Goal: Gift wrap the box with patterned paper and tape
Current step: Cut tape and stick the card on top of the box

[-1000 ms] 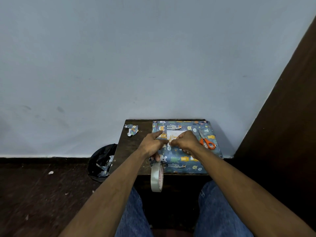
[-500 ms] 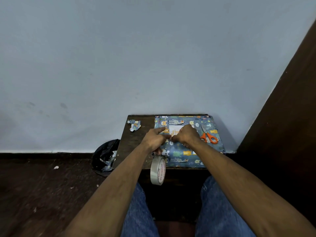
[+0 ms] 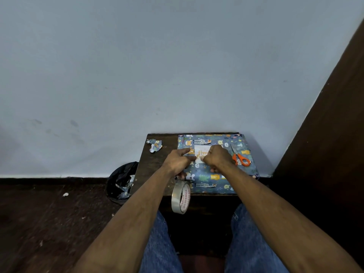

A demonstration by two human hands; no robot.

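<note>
Two hands meet over the white card (image 3: 201,152) on the wrapped box (image 3: 216,180): left hand (image 3: 177,161) grips the tape roll (image 3: 181,197), right hand (image 3: 217,158) fingers curl, pinching tape; orange scissors (image 3: 240,158) beside, paper scraps (image 3: 155,144) on the counter (image 3: 153,170).

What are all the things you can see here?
box: 1, wrapped in blue animal paper, on the table
card: 1, white with gold writing, on top of the box
scissors: 1, orange handles, on the box at the right
tape: 1 roll, clear with red print, hanging from the left hand
scrap: 1, crumpled blue paper, far left corner of the table
table: 1, dark brown, against the wall
bin: 1, black, on the floor left of the table
left hand: 1, at the card's left edge
right hand: 1, curled on the card
</note>
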